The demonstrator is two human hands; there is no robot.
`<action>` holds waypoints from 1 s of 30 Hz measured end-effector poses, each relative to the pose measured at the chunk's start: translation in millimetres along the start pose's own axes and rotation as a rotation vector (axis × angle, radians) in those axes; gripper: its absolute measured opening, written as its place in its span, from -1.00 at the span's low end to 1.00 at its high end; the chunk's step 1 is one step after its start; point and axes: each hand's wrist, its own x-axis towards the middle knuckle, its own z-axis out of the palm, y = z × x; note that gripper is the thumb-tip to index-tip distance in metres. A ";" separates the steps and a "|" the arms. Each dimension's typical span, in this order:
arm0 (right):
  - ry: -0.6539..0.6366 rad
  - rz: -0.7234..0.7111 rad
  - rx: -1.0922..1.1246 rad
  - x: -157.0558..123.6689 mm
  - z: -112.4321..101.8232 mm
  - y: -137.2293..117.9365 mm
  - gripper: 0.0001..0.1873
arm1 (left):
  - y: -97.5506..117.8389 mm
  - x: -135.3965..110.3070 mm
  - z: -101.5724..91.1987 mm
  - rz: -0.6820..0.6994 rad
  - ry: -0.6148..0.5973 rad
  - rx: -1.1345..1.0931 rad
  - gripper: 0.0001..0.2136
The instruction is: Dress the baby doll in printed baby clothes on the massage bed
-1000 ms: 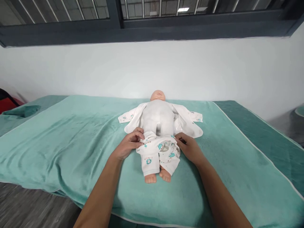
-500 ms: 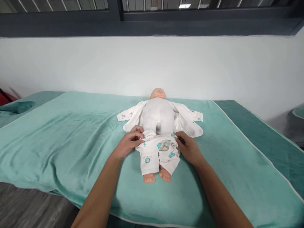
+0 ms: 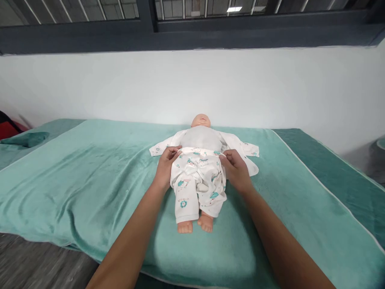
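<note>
In the head view, we look down at a baby doll (image 3: 201, 137) lying on its back on a green blanket (image 3: 90, 168), its head near the white wall (image 3: 192, 84) and its bare feet (image 3: 184, 227) pointing toward us. Printed white trousers (image 3: 186, 176) cover both its legs and hips, with the waistband lying across the lower belly and some bunched folds on the leg to our right.

With our left hand (image 3: 168, 164) we pinch the waistband between thumb and fingers at one side of the doll. With our right hand (image 3: 237, 167) we pinch it at the other side, the fingers curled in; we cannot tell how much cloth lies behind them.

We see a white jacket (image 3: 250, 165) spread open under the doll, its patterned sleeves stretched out to both sides and one front panel showing beyond our right hand. Above the wall we see a dark window frame (image 3: 192, 38), with metal bars (image 3: 183, 9) behind it. At the lower left there is a grey floor (image 3: 36, 261).
</note>
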 end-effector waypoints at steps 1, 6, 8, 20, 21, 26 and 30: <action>-0.017 0.038 0.038 5.2 1.0 2.5 -0.78 | -1.6 2.2 2.2 -0.024 0.003 -0.026 -0.75; -0.069 0.165 0.109 15.3 5.7 22.3 -0.68 | -15.6 0.7 8.7 -0.153 0.027 -0.078 -0.68; -0.097 0.191 0.128 14.6 5.8 27.8 -0.64 | -19.3 -2.1 8.5 -0.163 0.047 -0.063 -0.67; -0.491 0.236 0.326 9.1 -17.9 15.9 -0.60 | -22.3 -3.3 -0.1 -0.129 0.044 -0.018 -0.75; -0.504 0.244 0.328 8.7 -18.3 15.3 -0.59 | -21.4 -4.4 -1.0 -0.131 0.041 -0.007 -0.76; -0.451 0.273 0.256 10.1 -11.6 26.0 -0.73 | -14.2 -8.9 -1.4 -0.210 0.057 -0.039 -0.71; -0.385 0.310 0.233 9.6 -5.6 32.3 -0.74 | -11.2 -9.3 -0.6 -0.235 0.032 -0.100 -0.61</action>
